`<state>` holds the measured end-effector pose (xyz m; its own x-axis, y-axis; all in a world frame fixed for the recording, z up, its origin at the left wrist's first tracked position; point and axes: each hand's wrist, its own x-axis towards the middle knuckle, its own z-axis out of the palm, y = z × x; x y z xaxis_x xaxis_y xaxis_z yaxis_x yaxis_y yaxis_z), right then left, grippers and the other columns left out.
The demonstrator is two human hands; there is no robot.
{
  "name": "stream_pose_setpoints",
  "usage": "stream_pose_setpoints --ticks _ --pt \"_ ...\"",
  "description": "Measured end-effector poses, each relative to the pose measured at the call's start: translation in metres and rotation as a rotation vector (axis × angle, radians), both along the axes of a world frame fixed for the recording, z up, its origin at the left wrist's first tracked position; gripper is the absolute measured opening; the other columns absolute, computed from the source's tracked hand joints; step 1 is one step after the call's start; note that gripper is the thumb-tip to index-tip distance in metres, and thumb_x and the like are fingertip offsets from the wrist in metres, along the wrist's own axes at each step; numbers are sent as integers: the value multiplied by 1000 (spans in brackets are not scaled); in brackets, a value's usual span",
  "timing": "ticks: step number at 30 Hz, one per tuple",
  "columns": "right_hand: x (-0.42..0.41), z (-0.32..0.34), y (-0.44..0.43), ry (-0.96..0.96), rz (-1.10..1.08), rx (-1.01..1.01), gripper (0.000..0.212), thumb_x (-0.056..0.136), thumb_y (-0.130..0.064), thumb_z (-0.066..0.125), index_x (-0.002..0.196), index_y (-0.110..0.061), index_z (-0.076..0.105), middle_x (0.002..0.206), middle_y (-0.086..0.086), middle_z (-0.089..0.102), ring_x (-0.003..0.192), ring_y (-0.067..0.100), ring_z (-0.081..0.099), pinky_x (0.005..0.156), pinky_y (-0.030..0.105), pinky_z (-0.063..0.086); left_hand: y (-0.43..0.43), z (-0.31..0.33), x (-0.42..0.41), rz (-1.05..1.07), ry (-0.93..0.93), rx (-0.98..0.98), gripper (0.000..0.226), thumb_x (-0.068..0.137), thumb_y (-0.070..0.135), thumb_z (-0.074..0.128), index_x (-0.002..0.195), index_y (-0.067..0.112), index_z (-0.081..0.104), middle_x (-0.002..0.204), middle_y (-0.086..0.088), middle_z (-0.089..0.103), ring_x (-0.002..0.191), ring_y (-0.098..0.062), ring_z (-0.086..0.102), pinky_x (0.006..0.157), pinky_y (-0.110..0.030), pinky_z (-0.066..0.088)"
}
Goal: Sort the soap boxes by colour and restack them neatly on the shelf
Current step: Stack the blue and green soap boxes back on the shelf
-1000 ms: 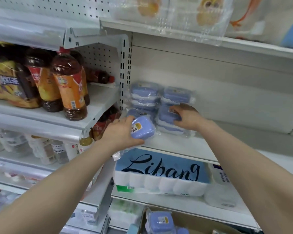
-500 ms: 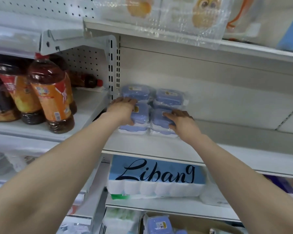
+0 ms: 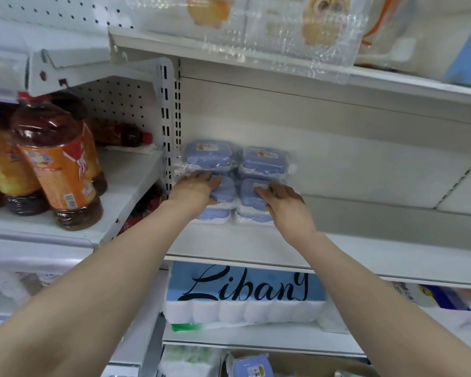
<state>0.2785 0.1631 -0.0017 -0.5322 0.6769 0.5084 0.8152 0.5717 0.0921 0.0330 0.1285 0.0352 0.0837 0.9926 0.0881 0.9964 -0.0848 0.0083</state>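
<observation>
Blue soap boxes in clear wrap stand in two stacks at the left end of the white shelf [image 3: 365,248], against the slotted upright. The left stack [image 3: 208,155] and the right stack [image 3: 263,160] each have a front pile too. My left hand [image 3: 197,186] lies flat with straight fingers on the top box of the left front pile [image 3: 225,190]. My right hand [image 3: 282,198] rests with straight fingers on the top box of the right front pile [image 3: 252,190]. The lower boxes are partly hidden by my hands.
Brown drink bottles [image 3: 56,164] with orange labels crowd the left bay. A blue "Libang" tissue pack [image 3: 242,292] fills the shelf below. One more blue soap box [image 3: 252,365] lies in a cardboard carton at the bottom. Wrapped packs overhang the shelf above.
My left hand carried a blue soap box up from the shelf's front edge onto the left front pile. Both hands now rest on the front piles; the view moved closer.
</observation>
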Motion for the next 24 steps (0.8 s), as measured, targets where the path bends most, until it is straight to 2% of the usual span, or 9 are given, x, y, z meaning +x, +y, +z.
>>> stream_pose_setpoints --ticks 4,7,10,14,16,20,24 --pt "-2 -3 -1 -25 -34 -6 67 63 3 78 124 -19 63 112 11 62 95 35 61 74 40 52 -4 -9 1 3 7 61 60 98 40 48 150 25 25 158 -1 22 144 -24 20 112 -38 24" --pt "-3 1 -6 -63 -62 -29 66 66 0 77 126 -20 61 116 11 62 98 36 61 76 41 51 -9 -9 4 8 25 128 57 95 38 53 146 22 33 153 -3 30 140 -27 27 110 -37 26" --pt "-2 8 -10 -86 -54 -46 55 78 -7 72 129 -21 58 119 10 62 100 36 61 79 43 50 -21 -9 10 14 11 210 48 91 26 58 137 17 46 141 -6 45 130 -30 39 104 -37 32" --pt "6 19 -21 -20 1 26 35 87 -16 66 122 -17 63 114 12 66 95 37 64 77 43 49 -44 -5 19 -49 -31 348 37 82 13 64 119 12 63 121 -9 62 110 -36 56 90 -41 47" --pt "12 22 -31 0 30 92 34 88 -19 66 121 -14 63 112 13 67 94 36 64 78 43 50 -58 -6 26 -109 -27 418 35 76 15 72 111 10 67 112 -12 66 100 -37 61 83 -44 51" --pt "31 22 -61 -25 102 154 40 89 -22 63 127 -11 59 115 10 65 101 34 61 86 43 47 -90 -10 50 -184 -28 533 32 79 19 74 110 11 69 108 -9 67 98 -35 62 84 -42 50" --pt "58 9 -92 -57 131 174 40 90 -27 62 126 -9 59 112 9 65 100 32 61 83 41 46 -122 -19 78 -228 6 572 34 78 21 76 110 12 69 105 -9 68 94 -34 63 82 -43 52"
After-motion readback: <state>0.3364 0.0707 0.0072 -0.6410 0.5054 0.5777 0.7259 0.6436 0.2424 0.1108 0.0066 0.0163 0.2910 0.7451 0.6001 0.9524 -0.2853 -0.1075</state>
